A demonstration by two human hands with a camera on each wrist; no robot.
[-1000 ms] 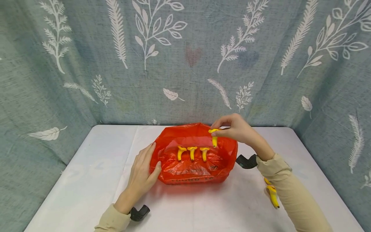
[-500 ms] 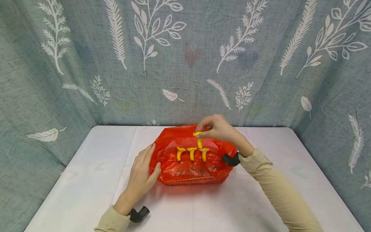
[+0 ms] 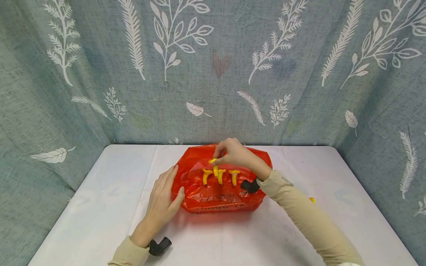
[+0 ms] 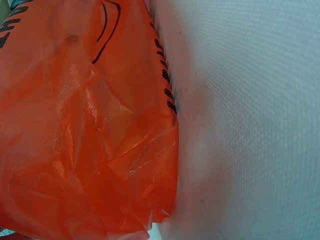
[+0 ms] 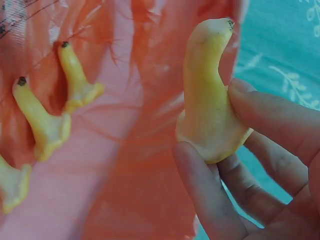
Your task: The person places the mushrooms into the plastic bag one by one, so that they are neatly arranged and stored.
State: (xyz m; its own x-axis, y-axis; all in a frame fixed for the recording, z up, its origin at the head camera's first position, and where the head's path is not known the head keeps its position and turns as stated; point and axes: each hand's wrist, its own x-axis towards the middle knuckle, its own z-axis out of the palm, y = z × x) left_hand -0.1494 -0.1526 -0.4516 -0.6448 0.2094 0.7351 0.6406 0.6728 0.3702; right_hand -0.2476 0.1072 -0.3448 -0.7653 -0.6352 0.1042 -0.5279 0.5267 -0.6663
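Note:
A red plastic bag (image 3: 216, 203) lies on the table with its mouth spread. Three yellow chanterelle mushrooms, left (image 3: 205, 178), middle (image 3: 220, 180) and right (image 3: 234, 178), lie in a row on it, caps toward the back. Above the row, between the left and middle ones, my right hand (image 3: 234, 154) pinches another chanterelle (image 5: 205, 90) by its cap; its stem points down in the head view. My left hand (image 3: 162, 197) rests along the bag's left edge, fingers fairly straight, thumb on the near side. Only the bag's crumpled side (image 4: 90, 140) fills the left wrist view, without fingers.
On the right of the white table (image 3: 100, 207), a yellow bit (image 3: 312, 200) shows past the right sleeve (image 3: 299, 210), which hides the rest. A grey-green curtain (image 3: 206, 125) with white leaves hangs behind the table.
My right hand has moved left and slightly nearer with the chanterelle, from the bag's right side to over the row. My left hand stays in place. The sleeve now covers most of the yellow pieces at right.

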